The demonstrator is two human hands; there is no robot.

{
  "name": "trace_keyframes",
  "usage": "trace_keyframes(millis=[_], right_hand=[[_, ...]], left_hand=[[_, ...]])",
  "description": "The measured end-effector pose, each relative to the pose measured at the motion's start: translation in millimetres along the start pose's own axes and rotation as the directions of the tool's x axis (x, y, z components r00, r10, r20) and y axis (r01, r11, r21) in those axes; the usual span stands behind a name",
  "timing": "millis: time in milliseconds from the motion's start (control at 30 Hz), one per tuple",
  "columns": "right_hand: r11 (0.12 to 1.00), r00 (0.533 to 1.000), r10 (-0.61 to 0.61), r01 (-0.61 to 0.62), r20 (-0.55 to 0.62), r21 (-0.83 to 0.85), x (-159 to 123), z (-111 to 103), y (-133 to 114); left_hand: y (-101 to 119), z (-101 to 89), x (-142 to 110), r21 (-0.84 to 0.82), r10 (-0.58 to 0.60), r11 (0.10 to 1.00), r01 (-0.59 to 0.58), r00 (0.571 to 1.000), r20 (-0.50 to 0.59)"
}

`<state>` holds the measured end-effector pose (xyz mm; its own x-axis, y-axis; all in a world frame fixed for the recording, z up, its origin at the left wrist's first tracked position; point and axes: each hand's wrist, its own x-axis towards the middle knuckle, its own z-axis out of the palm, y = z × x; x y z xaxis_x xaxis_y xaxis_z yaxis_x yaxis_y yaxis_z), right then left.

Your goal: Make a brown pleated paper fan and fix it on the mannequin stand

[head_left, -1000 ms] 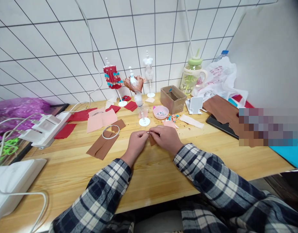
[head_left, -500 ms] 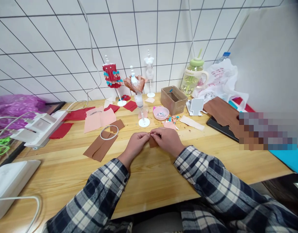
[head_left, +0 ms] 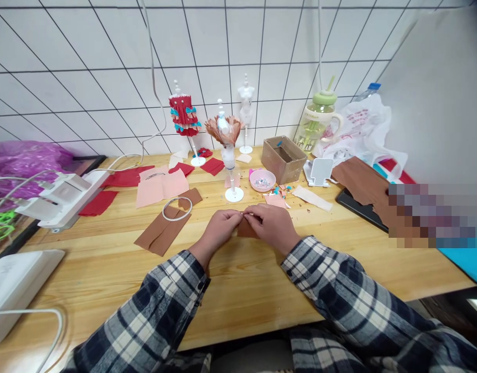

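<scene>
My left hand [head_left: 221,229] and my right hand [head_left: 274,227] meet above the table. Both pinch the top edge of a small piece of brown crepe paper [head_left: 247,230], whose lower part hangs below my fingers. Just beyond stands a white mini dress form [head_left: 227,153] with a ruffled brown paper collar. To the left lie brown paper strips [head_left: 155,233], with a white ring [head_left: 164,215] on top. A pink dish [head_left: 257,187] of small shiny beads sits past my right hand. My fingertips partly hide the pinched edge.
Behind are a dress form in red ruffles [head_left: 181,120], a bare dress form [head_left: 245,103], a cardboard box [head_left: 277,165] and a green-lidded bottle [head_left: 314,122]. A phone stand [head_left: 319,171] and brown sheet [head_left: 359,181] lie right. At left is a power strip [head_left: 67,199].
The view has shifted slightly, moving the background a little to the right. My hands stay together on the brown paper, and slightly more of it shows below the fingers.
</scene>
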<state>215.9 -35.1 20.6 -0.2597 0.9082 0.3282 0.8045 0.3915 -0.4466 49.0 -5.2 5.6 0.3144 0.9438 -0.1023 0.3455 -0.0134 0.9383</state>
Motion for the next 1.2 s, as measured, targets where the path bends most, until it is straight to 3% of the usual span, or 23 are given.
trace_keyframes(millis=[100,567,733,900,1200], right_hand=[[1.0,1.0,-0.015,0.015,0.022,0.003,-1,-1,-1],[0.995,0.995,0.096,-0.095,0.034,-0.031,1,-5,1],[0.968,0.983,0.182,-0.182,0.016,0.175,3,0,4],[0.858,0.954,0.299,-0.279,0.024,0.432,5,9,9],[0.718,0.925,0.376,-0.33,0.057,0.613,9,13,10]], left_hand=[[0,-0.7,-1,-0.008,-0.012,1.0,0.012,0.997,0.071],[4,5.4,-3,0.121,0.082,0.988,-0.097,0.989,0.125],[2,7.3,-3,0.086,0.112,0.989,-0.123,0.986,0.12],[4,8.1,-4,0.078,0.111,0.99,-0.118,0.99,0.091],[3,10.3,-5,0.111,0.156,0.981,-0.158,0.987,0.028]])
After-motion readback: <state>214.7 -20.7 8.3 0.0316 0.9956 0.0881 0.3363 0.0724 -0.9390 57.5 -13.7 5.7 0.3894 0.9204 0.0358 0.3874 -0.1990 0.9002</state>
